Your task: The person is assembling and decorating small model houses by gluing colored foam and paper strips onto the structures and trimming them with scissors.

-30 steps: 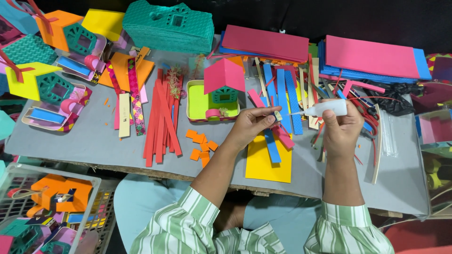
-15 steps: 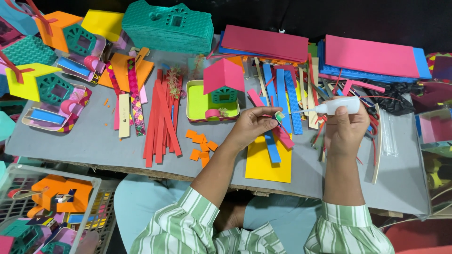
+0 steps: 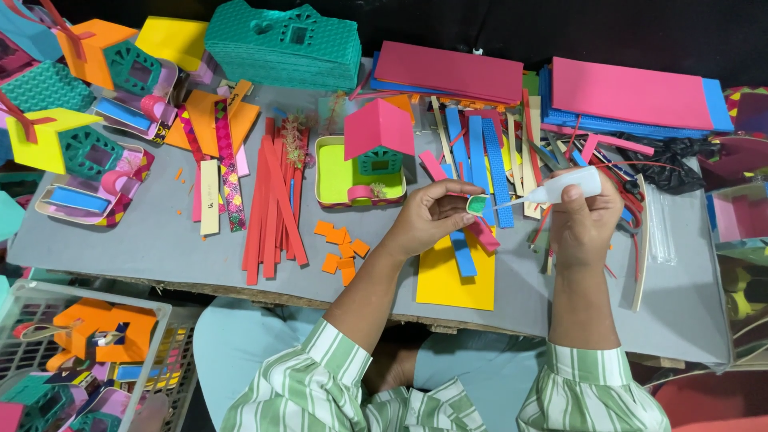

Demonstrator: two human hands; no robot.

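Small green foam piece (image 3: 477,205) pinched in the left hand (image 3: 432,218) fingertips, held up over the grey table (image 3: 160,240). White squeeze glue bottle (image 3: 564,186) wrapped tight in the right hand (image 3: 582,224), thin tip right at the green piece's edge. Looks like gluing just underway. Little pink-roofed paper house on its green tray (image 3: 370,164) nearby, already put together. Orange paper squares (image 3: 340,250) lying loose, unused.
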